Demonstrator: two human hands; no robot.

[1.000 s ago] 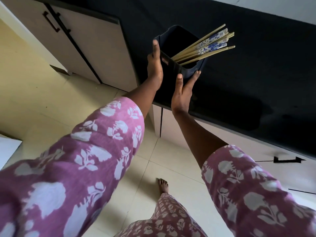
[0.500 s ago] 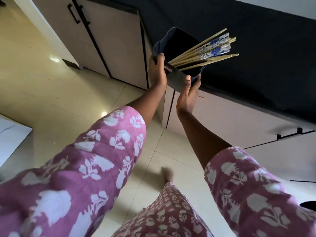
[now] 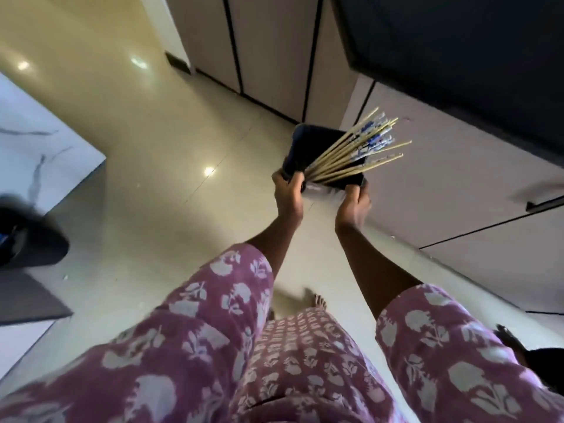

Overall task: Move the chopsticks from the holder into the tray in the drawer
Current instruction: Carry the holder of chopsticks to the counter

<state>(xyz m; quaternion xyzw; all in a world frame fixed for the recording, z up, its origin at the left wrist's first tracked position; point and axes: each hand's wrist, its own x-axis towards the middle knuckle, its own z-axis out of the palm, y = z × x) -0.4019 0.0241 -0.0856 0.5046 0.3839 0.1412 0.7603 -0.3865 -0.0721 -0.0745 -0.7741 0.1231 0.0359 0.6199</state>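
A dark rectangular holder [image 3: 308, 148] hangs in the air in front of the cabinet drawers, below the counter edge. Several wooden chopsticks [image 3: 357, 154], some with blue and white ends, fan out of it toward the right. My left hand [image 3: 288, 193] grips the holder's near left edge. Its near right corner is held by my right hand [image 3: 354, 206]. The drawers look closed, and no tray is in view.
The black countertop [image 3: 457, 50] runs along the upper right, with beige cabinet doors [image 3: 268, 50] and drawer fronts [image 3: 451, 190] below it. A drawer handle [image 3: 546, 204] sticks out at right. A dark bin [image 3: 27, 236] and a grey mat [image 3: 27, 297] lie at left on the tiled floor.
Both hands have lifted the holder with its chopsticks off the countertop and brought it down and toward me, in front of the drawers. My view has swung toward the floor.
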